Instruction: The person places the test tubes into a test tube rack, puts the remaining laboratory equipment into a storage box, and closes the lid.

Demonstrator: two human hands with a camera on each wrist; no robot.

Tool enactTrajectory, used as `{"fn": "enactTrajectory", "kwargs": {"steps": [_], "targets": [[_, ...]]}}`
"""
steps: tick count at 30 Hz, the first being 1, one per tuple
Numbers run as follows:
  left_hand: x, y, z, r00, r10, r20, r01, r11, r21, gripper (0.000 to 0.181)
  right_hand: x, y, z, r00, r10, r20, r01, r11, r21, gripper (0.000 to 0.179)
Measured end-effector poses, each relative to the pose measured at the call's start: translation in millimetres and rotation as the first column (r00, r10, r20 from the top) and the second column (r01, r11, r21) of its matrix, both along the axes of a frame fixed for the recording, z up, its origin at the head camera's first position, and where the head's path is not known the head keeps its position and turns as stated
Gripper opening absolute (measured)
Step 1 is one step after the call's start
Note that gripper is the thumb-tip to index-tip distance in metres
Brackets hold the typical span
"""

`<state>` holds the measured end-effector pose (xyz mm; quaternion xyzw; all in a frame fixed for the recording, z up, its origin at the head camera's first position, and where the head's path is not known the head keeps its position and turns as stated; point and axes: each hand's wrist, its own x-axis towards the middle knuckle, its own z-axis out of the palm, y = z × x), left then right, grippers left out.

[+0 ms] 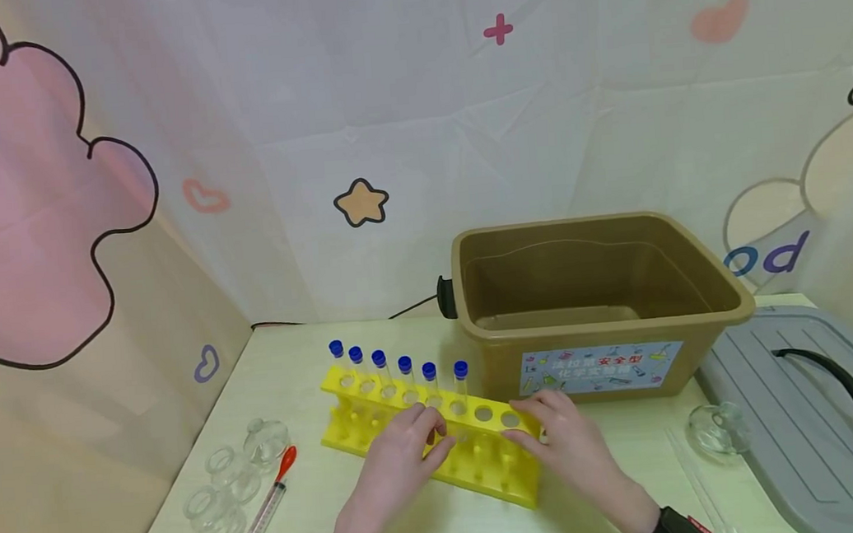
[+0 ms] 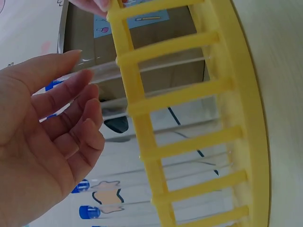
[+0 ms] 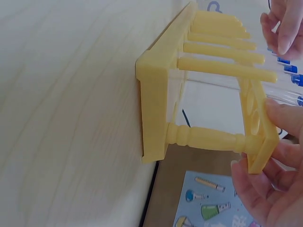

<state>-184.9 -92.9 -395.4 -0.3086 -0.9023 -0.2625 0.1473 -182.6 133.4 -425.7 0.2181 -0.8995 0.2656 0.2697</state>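
A yellow test tube rack [image 1: 519,485] stands at an angle on the table. Several clear test tubes with blue caps [image 1: 461,370] fill its holes from the left end, and two holes at the right end hold no tube. My right hand [image 1: 568,438] grips the right end of the rack's top plate, thumb on one side and fingers on the other, as the right wrist view [image 3: 279,163] shows. In front of the rack's middle hovers my left hand [image 1: 403,458]. Its fingers are loosely bent beside the capped tubes, with nothing in them [image 2: 52,127].
Behind the rack sits a brown bin [image 1: 500,360] with a printed label. A grey lid [image 1: 785,406] with a black handle and a clear round vessel [image 1: 716,429] are on the right. Clear glassware [image 1: 216,512] and a syringe [image 1: 266,517] lie at left.
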Motion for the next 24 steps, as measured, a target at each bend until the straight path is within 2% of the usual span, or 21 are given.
{"fn": "enactTrajectory", "kwargs": {"steps": [2,7,11,15,19,24], "targets": [[0.1,1.3,-2.3,1.0,0.003,0.009,-0.003,1.0,-0.006,0.016,-1.3,-4.0,-0.7,1.0,-0.002,-0.004,0.002,1.0,-0.005,0.036],[-1.2,2.3,-6.0,0.996,0.02,0.084,-0.019,1.0,-0.015,0.014,-4.6,-12.9,-2.9,1.0,-0.013,-0.012,0.013,1.0,0.0,0.036],[-2.8,3.3,-9.6,0.995,0.045,0.092,-0.043,0.999,-0.015,0.01,-4.9,-15.9,-2.4,1.0,-0.008,0.005,0.008,1.0,0.019,0.037],[-4.7,4.2,-13.9,0.994,0.078,0.074,-0.077,0.997,-0.011,0.006,-1.1,-12.2,1.7,0.99,0.041,0.132,-0.045,0.999,0.028,0.038],[-6.7,5.0,-16.8,0.993,0.097,0.065,-0.097,0.995,0.0,0.005,3.2,-4.7,6.1,0.958,0.09,0.271,-0.095,0.995,0.005,0.043],[-7.6,6.2,-16.2,0.992,0.107,0.071,-0.108,0.994,0.015,0.007,4.4,2.8,6.5,0.939,0.111,0.327,-0.103,0.994,-0.043,0.046]]}}
